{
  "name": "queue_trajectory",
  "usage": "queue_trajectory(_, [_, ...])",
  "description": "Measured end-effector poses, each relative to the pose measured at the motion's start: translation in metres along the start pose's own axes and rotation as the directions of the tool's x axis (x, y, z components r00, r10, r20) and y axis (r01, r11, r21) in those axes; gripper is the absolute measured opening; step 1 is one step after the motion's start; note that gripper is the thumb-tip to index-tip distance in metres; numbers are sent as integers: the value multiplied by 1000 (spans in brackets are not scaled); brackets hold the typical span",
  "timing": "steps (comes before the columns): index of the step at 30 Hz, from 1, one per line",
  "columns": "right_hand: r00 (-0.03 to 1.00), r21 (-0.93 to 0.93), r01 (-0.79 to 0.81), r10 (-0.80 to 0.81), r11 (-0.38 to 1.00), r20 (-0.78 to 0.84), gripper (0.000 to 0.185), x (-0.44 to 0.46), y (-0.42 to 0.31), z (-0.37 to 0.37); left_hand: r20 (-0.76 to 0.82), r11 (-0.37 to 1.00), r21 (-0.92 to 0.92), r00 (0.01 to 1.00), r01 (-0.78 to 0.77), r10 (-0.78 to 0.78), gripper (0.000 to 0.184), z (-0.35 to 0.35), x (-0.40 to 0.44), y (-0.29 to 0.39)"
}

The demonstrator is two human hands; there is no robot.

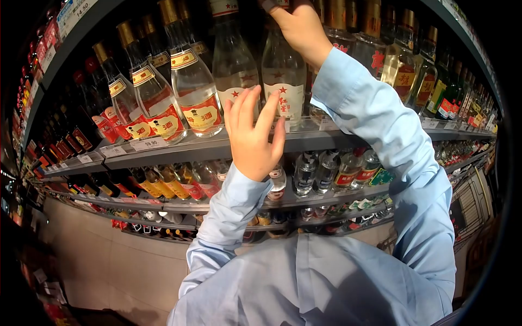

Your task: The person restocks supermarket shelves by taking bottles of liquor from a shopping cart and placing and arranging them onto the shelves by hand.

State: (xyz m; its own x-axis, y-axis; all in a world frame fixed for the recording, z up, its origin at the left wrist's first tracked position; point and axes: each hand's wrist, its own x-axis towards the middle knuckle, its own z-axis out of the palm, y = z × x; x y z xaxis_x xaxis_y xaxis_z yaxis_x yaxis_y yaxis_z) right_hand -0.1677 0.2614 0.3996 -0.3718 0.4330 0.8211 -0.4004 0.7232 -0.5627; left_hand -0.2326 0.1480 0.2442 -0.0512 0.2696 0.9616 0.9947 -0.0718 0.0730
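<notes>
My right hand [305, 30] is at the top edge of the view, closed around the top of a clear liquor bottle [283, 62] with a white label and red star. Its thumb shows, but the other fingers are mostly hidden. Below it, my left hand [253, 133] is raised with fingers apart, holding nothing. Its fingertips overlap the lower part of that bottle and of a similar clear bottle [235, 57] to the left; whether they touch the glass I cannot tell. Both bottles are upright on the shelf.
Several gold-capped bottles with red labels [198, 114] stand at left on the shelf edge [310, 142], above price tags [148, 144]. More bottles [402, 70] line the right. Lower shelves hold further bottles [305, 174]. A wire cart [470, 201] is at the right, and tiled floor [103, 255] below.
</notes>
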Motion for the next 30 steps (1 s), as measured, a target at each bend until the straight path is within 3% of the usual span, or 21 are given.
queue_trajectory(4, [981, -188, 190, -194, 964, -1, 51, 1, 17, 3, -81, 996, -81, 996, 39, -46, 44, -28, 18, -17])
queue_trajectory(5, [999, -289, 42, -37, 956, 23, 54, -4, 12, 1, -82, 997, -73, 996, 28, -34, 45, -34, 25, -23])
queue_trajectory(7, [962, -486, -226, 271, 844, 24, 59, -19, -16, -4, -78, 960, -270, 992, 71, -95, 48, -39, 37, -38])
queue_trajectory(8, [989, -496, -146, 141, 856, -48, 66, -27, 0, -1, 21, 915, -361, 983, 179, -184, 53, -44, 41, -38])
queue_trajectory(9, [984, -449, -165, 174, 878, -20, 72, -38, 1, -2, 55, 914, -367, 985, 173, -164, 54, -43, 42, -41])
queue_trajectory(10, [976, -449, -150, 60, 881, -209, 62, -58, -19, 19, 87, 911, -376, 986, 166, -144, 56, -41, 41, -46])
queue_trajectory(12, [969, -395, 40, -132, 918, -210, 57, -75, 3, 20, 178, 893, -412, 977, 183, -119, 62, -39, 39, -47])
queue_trajectory(13, [975, -304, 201, -220, 931, -31, 63, -77, 44, -3, 177, 913, -370, 978, 173, -114, 62, -38, 38, -46])
queue_trajectory(14, [990, -173, 66, -43, 983, 138, 81, -84, 34, -12, 179, 931, -327, 978, 163, -108, 62, -37, 36, -45])
queue_trajectory(19, [962, -387, 251, -185, 887, 200, 84, -105, 39, -18, 227, 997, 45, 971, 64, -73, 68, -32, 30, -36])
queue_trajectory(25, [960, -487, 267, -184, 832, 212, 85, -117, 39, -7, 134, 998, 58, 991, 2, -10, 68, -24, 26, -36])
queue_trajectory(30, [958, -435, 265, -184, 861, 220, 84, -114, 41, -10, 117, 998, 61, 993, -2, -5, 67, -23, 24, -36])
